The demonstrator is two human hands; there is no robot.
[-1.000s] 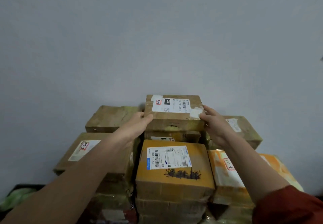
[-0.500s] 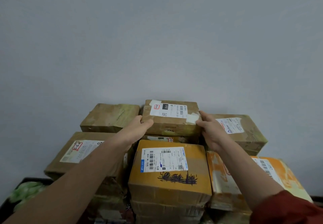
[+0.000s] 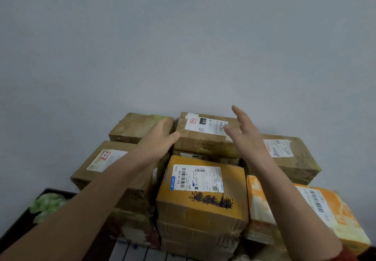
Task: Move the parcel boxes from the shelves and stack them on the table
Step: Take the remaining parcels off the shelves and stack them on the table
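A small brown parcel box [image 3: 203, 140] with a white label sits on top of the stack, at the back middle, against the grey wall. My left hand [image 3: 158, 138] hovers at its left side with straight fingers, thumb close to the box corner. My right hand [image 3: 244, 130] is lifted off its right side, fingers spread and holding nothing. Below it in front stands an orange-brown box [image 3: 201, 205] with a barcode label and black scribble.
More parcels flank the stack: two brown boxes at left [image 3: 105, 165] [image 3: 138, 126], a brown box at right [image 3: 293, 157] and an orange-white box [image 3: 317, 212] at the front right. Green packing material [image 3: 46, 203] lies in a dark tray [image 3: 12, 228] at the lower left.
Both hands have let go of the top parcel box and opened; the right hand has lifted away from its right side. The box stays on the stack.
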